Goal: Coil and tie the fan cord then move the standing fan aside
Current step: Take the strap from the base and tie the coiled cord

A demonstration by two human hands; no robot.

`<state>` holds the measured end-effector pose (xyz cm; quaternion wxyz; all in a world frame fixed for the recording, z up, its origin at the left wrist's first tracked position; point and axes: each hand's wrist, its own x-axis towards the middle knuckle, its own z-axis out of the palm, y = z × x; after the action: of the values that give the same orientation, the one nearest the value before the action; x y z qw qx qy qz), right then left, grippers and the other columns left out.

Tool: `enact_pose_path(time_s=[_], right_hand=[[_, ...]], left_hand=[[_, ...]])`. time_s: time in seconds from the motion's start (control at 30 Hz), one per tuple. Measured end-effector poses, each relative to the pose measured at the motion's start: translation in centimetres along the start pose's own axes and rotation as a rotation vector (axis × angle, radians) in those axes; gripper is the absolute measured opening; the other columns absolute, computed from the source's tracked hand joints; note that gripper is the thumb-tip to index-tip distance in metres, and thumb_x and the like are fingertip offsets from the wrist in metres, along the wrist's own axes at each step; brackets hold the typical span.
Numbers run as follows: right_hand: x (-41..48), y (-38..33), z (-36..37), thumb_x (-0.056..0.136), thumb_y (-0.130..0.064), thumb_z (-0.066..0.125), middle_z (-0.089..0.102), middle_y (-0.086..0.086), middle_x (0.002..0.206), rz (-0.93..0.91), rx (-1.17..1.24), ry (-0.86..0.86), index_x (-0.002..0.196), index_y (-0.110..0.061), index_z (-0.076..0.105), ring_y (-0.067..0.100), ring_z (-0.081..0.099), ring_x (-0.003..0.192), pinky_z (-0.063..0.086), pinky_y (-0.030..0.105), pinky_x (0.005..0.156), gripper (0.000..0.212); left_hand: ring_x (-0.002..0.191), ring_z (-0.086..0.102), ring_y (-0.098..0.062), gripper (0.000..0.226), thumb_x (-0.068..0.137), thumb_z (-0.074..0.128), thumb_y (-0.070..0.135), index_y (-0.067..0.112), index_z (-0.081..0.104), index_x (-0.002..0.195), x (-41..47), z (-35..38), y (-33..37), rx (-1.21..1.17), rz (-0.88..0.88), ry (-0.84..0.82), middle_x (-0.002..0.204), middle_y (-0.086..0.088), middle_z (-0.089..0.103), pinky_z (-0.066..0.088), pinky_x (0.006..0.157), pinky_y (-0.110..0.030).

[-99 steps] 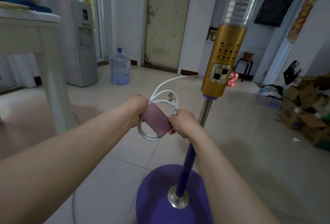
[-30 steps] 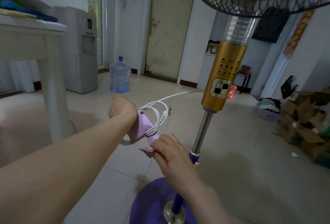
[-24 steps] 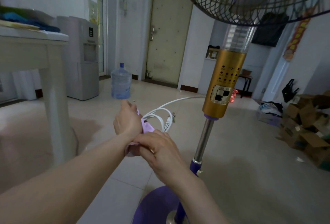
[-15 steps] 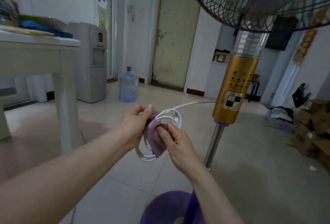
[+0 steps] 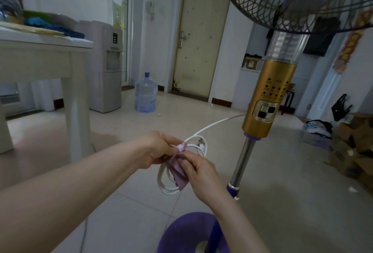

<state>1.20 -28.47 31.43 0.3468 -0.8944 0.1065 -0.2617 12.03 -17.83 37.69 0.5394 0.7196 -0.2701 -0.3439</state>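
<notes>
The white fan cord (image 5: 163,180) is coiled into a small bundle in front of me, with a pink strap (image 5: 178,169) wrapped around it. My left hand (image 5: 156,149) pinches the strap's upper end together with the coil. My right hand (image 5: 196,170) grips the strap's lower part from the right. One strand of cord runs up and right to the standing fan (image 5: 266,99), whose gold column, steel pole and purple base (image 5: 189,232) stand just right of my hands. The plug peeks out behind the coil.
A white table (image 5: 40,59) stands at the left. A water dispenser (image 5: 109,71) and a water bottle (image 5: 145,93) stand further back. Cardboard boxes (image 5: 355,145) and a bag lie on the floor at the right. A closed door is straight ahead.
Both hands have kept working the pink strap around the coil. The strap, loose and open a second ago, is now pulled tighter and pinched at the top of the bundle.
</notes>
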Motion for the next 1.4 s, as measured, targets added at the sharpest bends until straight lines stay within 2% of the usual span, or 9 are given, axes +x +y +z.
enact_pose_path(time_s=[0.13,0.33,0.47,0.5,0.53,0.73,0.9,1.1,1.4], right_hand=[[-0.9,0.7,-0.4,0.099,-0.026,0.049,0.067,-0.006,0.096,0.069,0.211,-0.04,0.098,-0.031,0.067,0.007,0.061,0.089,0.051,0.026,0.079,0.019],[-1.2,0.5,-1.2,0.088,0.0,0.062,0.077,-0.001,0.101,0.206,0.736,0.197,0.1,-0.014,0.077,0.006,0.07,0.095,0.053,0.015,0.078,0.024],[-0.7,0.1,-1.0,0.082,0.005,0.065,0.078,0.007,0.096,0.23,0.842,0.273,0.095,-0.005,0.077,0.01,0.071,0.091,0.056,0.021,0.083,0.02],[-0.6,-0.1,-0.7,0.082,0.006,0.066,0.078,0.007,0.094,0.243,0.856,0.274,0.092,-0.006,0.077,0.01,0.072,0.088,0.056,0.02,0.081,0.02],[-0.4,-0.4,-0.3,0.081,0.008,0.066,0.078,0.008,0.092,0.259,0.883,0.278,0.089,-0.006,0.077,0.01,0.072,0.084,0.056,0.019,0.078,0.02],[1.2,-2.4,1.7,0.083,0.014,0.06,0.076,0.006,0.078,0.348,1.162,0.325,0.089,-0.002,0.073,0.01,0.072,0.071,0.054,0.014,0.062,0.022],[2.3,-3.6,1.7,0.084,0.008,0.066,0.077,0.005,0.072,0.432,1.2,0.38,0.093,-0.001,0.074,0.011,0.073,0.063,0.055,0.017,0.053,0.016],[2.7,-2.5,0.9,0.084,0.004,0.068,0.077,0.004,0.084,0.443,0.997,0.405,0.095,-0.017,0.073,0.01,0.074,0.072,0.057,0.019,0.059,0.025],[2.0,-0.9,1.4,0.08,0.0,0.074,0.072,0.007,0.079,0.548,1.006,0.47,0.103,-0.015,0.047,0.006,0.068,0.054,0.048,0.016,0.041,0.038]], left_hand=[[0.065,0.067,-0.016,0.013,0.089,0.064,0.016,0.028,0.068,0.093,0.2,-0.1,-0.7,0.199,0.07,0.016,0.085,-0.007,0.073,0.059,0.064,-0.031],[0.081,0.073,-0.017,0.019,0.08,0.075,0.022,0.019,0.076,0.098,0.5,0.7,-2.1,0.329,0.267,0.173,0.084,-0.006,0.077,0.059,0.079,-0.039],[0.077,0.069,-0.002,0.025,0.084,0.063,0.046,0.027,0.076,0.093,0.5,1.3,-2.7,0.577,0.443,0.303,0.066,-0.001,0.071,0.053,0.062,-0.024],[0.067,0.044,0.008,0.026,0.084,0.059,0.047,0.028,0.075,0.092,0.4,1.6,-2.8,0.656,0.489,0.352,0.061,-0.003,0.064,0.047,0.055,-0.019],[0.057,0.053,-0.02,0.024,0.083,0.056,0.044,0.03,0.073,0.091,0.4,1.8,-2.8,0.736,0.541,0.409,0.061,-0.007,0.06,0.04,0.049,-0.017],[0.074,0.066,-0.02,0.052,0.062,0.028,0.043,0.033,0.066,0.096,-0.6,1.1,-2.1,0.837,0.652,0.445,0.074,-0.003,0.071,0.048,0.058,-0.027],[0.093,0.068,-0.02,0.068,0.081,0.052,0.019,0.03,0.034,0.146,-0.4,0.2,-1.0,0.712,0.521,0.369,0.091,-0.003,0.076,0.053,0.082,-0.035],[0.101,0.067,-0.022,0.075,0.082,0.069,0.018,0.007,0.032,0.146,0.2,0.4,-1.4,0.04,0.242,0.234,0.1,-0.014,0.074,0.049,0.099,-0.039],[0.056,0.07,-0.009,0.065,0.079,0.067,-0.011,-0.001,0.042,0.138,0.5,0.6,-3.1,-0.233,0.118,0.097,0.081,-0.009,0.072,0.057,0.052,-0.02]])
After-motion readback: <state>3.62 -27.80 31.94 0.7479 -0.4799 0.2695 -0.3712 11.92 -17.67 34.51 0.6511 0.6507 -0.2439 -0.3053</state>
